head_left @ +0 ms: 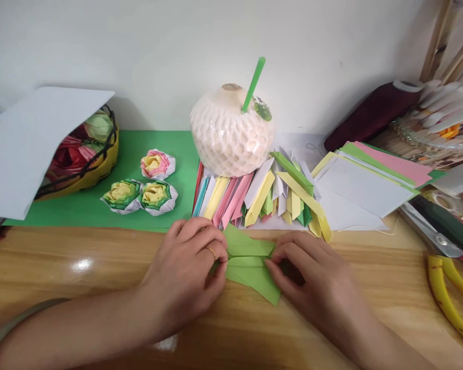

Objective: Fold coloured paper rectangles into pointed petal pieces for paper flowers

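A light green sheet of folded paper (249, 262) lies on the wooden table between my hands, with creased edges meeting along its middle. My left hand (195, 257), a ring on one finger, pinches the paper's left end. At the opposite end my right hand (308, 264) pinches it between thumb and forefinger. Just behind are rows of folded paper strips (231, 198) in several colours, and a looser heap of folded pieces (293, 192) in yellow, green and white. Parts of the green paper are hidden under my fingers.
A white coconut (231, 128) with a green straw stands against the wall. Three paper flowers (154, 162) sit on a green sheet (139, 141), beside a yellow basket (100, 172). Coloured paper sheets (362, 180) and yellow-handled scissors (443, 288) lie at right.
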A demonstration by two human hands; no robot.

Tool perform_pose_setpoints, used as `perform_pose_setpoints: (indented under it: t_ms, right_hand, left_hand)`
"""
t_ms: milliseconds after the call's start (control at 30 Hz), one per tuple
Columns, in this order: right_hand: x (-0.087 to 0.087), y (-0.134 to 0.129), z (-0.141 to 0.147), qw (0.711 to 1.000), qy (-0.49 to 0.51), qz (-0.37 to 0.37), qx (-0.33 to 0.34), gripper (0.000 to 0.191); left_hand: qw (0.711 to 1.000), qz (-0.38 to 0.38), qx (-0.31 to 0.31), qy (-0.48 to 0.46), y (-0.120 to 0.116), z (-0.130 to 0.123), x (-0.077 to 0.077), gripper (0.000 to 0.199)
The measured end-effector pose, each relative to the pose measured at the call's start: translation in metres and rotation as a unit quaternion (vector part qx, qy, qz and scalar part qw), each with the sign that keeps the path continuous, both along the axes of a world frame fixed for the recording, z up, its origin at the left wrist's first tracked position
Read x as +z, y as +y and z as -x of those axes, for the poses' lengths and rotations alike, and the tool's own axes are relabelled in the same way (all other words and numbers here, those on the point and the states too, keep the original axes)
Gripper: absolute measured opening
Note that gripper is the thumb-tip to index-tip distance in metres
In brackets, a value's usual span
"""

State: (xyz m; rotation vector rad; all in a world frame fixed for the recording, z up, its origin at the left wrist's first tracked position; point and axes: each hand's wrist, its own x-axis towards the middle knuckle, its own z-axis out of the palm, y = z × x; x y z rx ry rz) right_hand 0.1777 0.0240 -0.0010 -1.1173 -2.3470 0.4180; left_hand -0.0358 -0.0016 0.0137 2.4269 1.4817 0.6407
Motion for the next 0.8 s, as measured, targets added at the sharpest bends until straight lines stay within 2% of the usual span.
perform_pose_setpoints:
  t_ms: [133, 267, 400, 500, 600, 667, 800]
  right_hand:
    - [-0.002, -0.001, -0.001, 1.0, -0.006, 0.0, -0.002, 0.014]
    - [-0.004, -0.002, 0.0, 1.0, -0.017, -0.006, -0.009, 0.013]
    - [-0.002, -0.002, -0.001, 0.999, -0.029, -0.024, -0.01, 0.015]
    - [-0.001, -0.004, -0.005, 0.997, -0.052, -0.065, 0.006, 0.012]
    - [-0.002, -0.007, -0.009, 0.99, -0.084, -0.102, 0.058, 0.033]
    - [-0.003, -0.009, -0.012, 0.986, -0.091, -0.107, 0.091, 0.04]
    - [-0.004, -0.007, -0.015, 0.984, -0.081, -0.09, 0.127, 0.04]
  left_hand:
    - [0.999, -0.025, 0.002, 0.034, -0.003, -0.001, -0.004, 0.016]
    - [0.982, -0.137, -0.046, 0.119, -0.009, 0.001, -0.007, 0.026]
    - [0.962, -0.18, -0.102, 0.18, -0.015, 0.008, -0.01, 0.03]
    - [0.95, -0.188, -0.139, 0.207, -0.016, 0.012, -0.013, 0.033]
    - [0.948, -0.168, -0.164, 0.216, -0.014, 0.013, -0.014, 0.034]
    - [0.951, -0.15, -0.167, 0.213, -0.013, 0.013, -0.013, 0.034]
    - [0.959, -0.119, -0.173, 0.19, -0.013, 0.015, -0.011, 0.035]
